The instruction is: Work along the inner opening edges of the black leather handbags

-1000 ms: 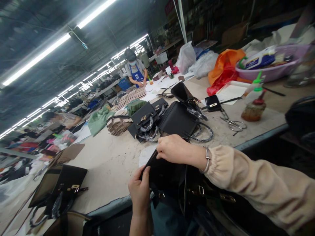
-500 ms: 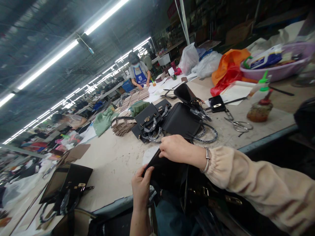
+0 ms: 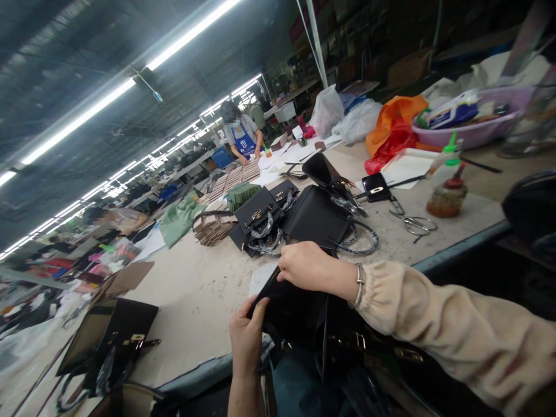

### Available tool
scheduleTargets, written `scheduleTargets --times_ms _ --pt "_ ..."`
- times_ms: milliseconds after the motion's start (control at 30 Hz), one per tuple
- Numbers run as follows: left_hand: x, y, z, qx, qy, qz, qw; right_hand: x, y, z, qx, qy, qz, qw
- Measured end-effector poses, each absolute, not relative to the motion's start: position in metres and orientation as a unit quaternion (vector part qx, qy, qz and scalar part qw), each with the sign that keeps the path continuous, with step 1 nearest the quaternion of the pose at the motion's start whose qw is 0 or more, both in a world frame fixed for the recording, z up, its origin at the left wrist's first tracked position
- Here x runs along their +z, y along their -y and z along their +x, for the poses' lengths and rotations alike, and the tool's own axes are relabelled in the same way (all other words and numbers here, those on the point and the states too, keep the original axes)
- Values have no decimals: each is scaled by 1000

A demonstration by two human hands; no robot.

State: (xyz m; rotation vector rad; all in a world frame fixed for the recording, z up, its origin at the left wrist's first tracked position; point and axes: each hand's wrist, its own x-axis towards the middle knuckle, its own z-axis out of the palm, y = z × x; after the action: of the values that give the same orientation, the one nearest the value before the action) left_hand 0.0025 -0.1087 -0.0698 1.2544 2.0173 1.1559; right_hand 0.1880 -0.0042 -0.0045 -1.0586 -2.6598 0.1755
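A black handbag lies over my lap at the table's front edge, with gold-coloured metal fittings toward its lower right. My left hand pinches the bag's upper edge at its left end, thumb on the near side. Further along the same edge, my right hand grips it with curled fingers, the wrist bent over the bag. Most of the bag's lower part is in shadow or behind my right sleeve. Just beyond my hands, finished-looking black handbags with plastic-wrapped handles lie in a heap.
Another black handbag stands at the left on the table. To the right are scissors, a glue bottle, a black phone-like item and a purple basin. A co-worker in a blue apron stands at the far end.
The view has shifted slightly, so the table's things appear a little further left. Both hands keep their hold on the handbag's edge, nearly in the same place.
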Motion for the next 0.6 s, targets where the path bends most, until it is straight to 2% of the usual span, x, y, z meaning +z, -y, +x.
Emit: scheduleTargets --times_ms 600 --pt "-71 110 3 438 -725 465 257 -8 2 186 57 915 -373 145"
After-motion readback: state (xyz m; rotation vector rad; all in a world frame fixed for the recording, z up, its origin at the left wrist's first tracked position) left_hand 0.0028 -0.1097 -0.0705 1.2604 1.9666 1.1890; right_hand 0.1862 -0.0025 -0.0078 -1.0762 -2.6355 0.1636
